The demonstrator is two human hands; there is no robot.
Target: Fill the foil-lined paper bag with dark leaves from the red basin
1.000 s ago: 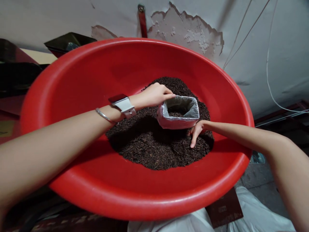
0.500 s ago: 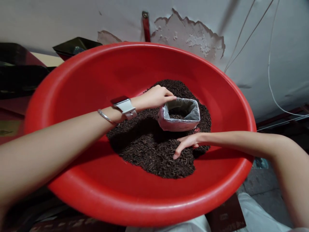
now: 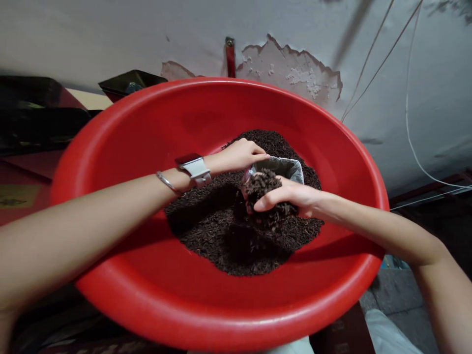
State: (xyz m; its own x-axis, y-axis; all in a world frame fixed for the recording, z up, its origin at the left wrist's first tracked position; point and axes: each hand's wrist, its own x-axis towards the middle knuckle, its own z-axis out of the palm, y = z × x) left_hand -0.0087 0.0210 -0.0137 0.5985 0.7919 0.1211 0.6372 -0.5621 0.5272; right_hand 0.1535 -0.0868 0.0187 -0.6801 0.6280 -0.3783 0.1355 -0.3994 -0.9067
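Observation:
My left hand (image 3: 245, 155) pinches the rim of a small foil-lined bag (image 3: 291, 168), holding it upright with its mouth open over the basin. Cupped in my right hand (image 3: 291, 195) is a heap of dark loose tea leaves (image 3: 263, 187), raised in front of the bag's near side. Some leaves trail down from beneath the fingers. A dark pile of the same leaves (image 3: 206, 250) covers the bottom of the big red plastic basin (image 3: 217, 312). My right hand and its load hide the bag's front and part of its opening.
Dark open bags (image 3: 132, 82) and red boxes (image 3: 18, 182) stand left of the basin. Behind it is a wall (image 3: 191, 39) with peeling plaster, and thin cables (image 3: 408, 113) hang at the right. A dark red box (image 3: 346, 329) sits below the near rim.
My right hand has lifted out of the pile with a heap of tea leaves and come up to the bag. My left hand still grips the bag's rim. The view has shifted slightly.

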